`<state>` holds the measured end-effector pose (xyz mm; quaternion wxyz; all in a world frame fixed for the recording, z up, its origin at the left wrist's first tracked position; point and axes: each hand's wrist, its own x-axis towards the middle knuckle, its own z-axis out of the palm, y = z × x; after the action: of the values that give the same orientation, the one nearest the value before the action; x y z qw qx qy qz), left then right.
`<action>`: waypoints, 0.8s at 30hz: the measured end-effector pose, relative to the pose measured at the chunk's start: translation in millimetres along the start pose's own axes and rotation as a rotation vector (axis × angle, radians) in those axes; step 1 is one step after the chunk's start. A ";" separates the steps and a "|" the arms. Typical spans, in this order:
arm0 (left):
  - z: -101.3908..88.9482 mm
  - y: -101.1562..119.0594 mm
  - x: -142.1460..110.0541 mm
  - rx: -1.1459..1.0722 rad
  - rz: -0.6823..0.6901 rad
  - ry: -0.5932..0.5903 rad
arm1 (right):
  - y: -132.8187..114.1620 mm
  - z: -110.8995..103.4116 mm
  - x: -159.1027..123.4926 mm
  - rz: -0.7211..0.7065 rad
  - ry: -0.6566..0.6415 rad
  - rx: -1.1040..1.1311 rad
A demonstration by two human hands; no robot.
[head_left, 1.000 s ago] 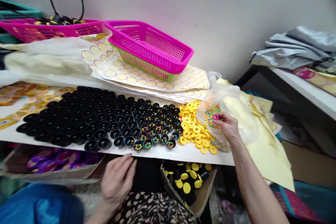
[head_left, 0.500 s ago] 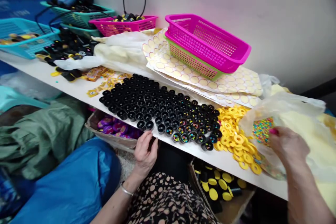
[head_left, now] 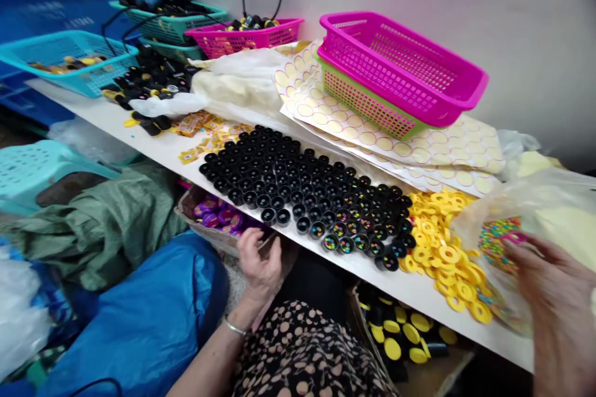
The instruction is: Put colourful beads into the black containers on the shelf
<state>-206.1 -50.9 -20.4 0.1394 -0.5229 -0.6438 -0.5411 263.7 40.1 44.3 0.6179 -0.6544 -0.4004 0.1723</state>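
White table edge (head_left: 419,299) nearby, left hand (head_left: 261,267) curls, empty, half open; right hand (head_left: 552,279) pinches a pink piece (head_left: 515,237).

The right hand (head_left: 553,274) holds a pink object (head_left: 514,237) near beads (head_left: 494,242).

pale bench (head_left: 414,290), long, narrow. bearing black cups (head_left: 279,177) in close rows at its middle, several with bright bits (head_left: 332,242) inside. just right, yellow rings (head_left: 433,242) heaped loosely, beside a clear bag of coloured beads (head_left: 496,236). leftward, gold packets (head_left: 212,141), black pieces (head_left: 153,77), a blue basket (head_left: 107,71). behind, circle-printed sheets (head_left: 344,130).
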 end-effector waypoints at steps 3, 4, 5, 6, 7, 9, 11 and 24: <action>8.4 -9.6 2.8 0.000 -0.021 0.013 | -39.4 21.6 -31.2 -0.014 -0.100 0.142; 12.7 -12.1 2.6 -0.011 -0.042 0.011 | -50.7 31.1 -41.2 -0.028 -0.190 0.159; 16.9 -13.9 2.1 -0.029 -0.067 0.004 | -60.4 41.0 -50.6 -0.046 -0.271 0.172; 20.5 -14.8 1.5 -0.050 -0.092 -0.007 | -68.4 50.7 -59.3 -0.063 -0.336 0.187; 22.8 -14.8 0.7 -0.072 -0.116 -0.021 | -75.0 59.9 -67.4 -0.068 -0.394 0.202; 23.5 -12.6 -0.9 -0.108 -0.164 -0.055 | -85.5 76.3 -82.4 -0.055 -0.492 0.235; 20.8 -9.6 -2.7 -0.143 -0.219 -0.090 | -92.5 91.5 -95.1 -0.033 -0.578 0.243; 15.3 -11.7 -9.2 -0.268 -0.267 -0.141 | -117.5 184.2 -129.6 -0.716 -1.169 -0.402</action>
<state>-206.0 -41.3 -39.4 -0.0497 -0.4835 -0.6376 -0.5977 14.0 58.3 88.0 0.1880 -0.3846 -0.8803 0.2043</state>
